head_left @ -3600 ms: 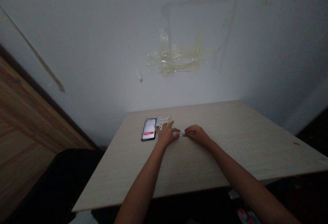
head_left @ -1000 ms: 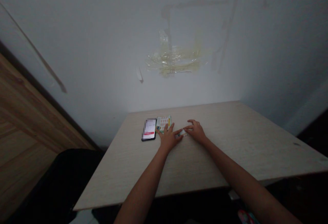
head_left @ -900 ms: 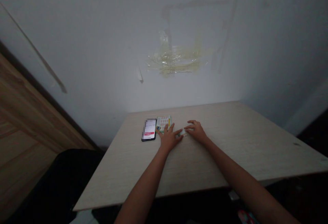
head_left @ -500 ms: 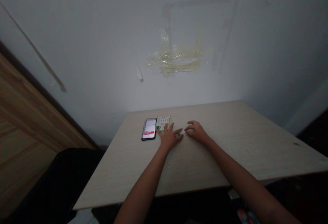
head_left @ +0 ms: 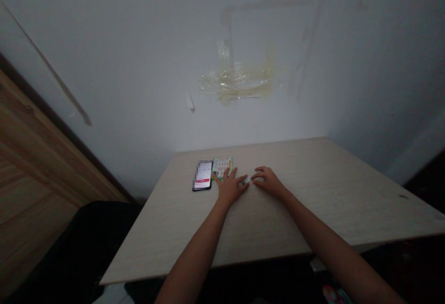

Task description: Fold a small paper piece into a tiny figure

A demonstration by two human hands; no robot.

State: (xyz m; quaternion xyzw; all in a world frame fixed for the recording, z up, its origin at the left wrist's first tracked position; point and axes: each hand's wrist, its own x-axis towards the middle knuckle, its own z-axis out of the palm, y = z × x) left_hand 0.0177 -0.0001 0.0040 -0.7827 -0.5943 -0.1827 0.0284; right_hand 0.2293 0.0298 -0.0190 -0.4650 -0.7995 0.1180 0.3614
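A small white piece, perhaps paper (head_left: 247, 180), lies low over the table between my two hands. My left hand (head_left: 229, 188) pinches its left end with thumb and forefinger, while the other fingers are spread over the lower edge of a printed card or leaflet (head_left: 222, 164). At the right end, the thumb and fingertips of my right hand (head_left: 268, 181) close on the same piece. What is printed on it is too small to read. Just left of the leaflet lies a phone (head_left: 202, 175) with its screen lit.
The pale wooden table (head_left: 295, 155) backs onto a white wall with patches of clear tape (head_left: 239, 81). To the left stand a wooden panel (head_left: 31, 155) and a black object (head_left: 93, 234). Below the table's front edge is a colourful item (head_left: 333, 294).
Both hands stay nearly in place, with only a slight shift of the right fingers. The phone and the leaflet have not moved.
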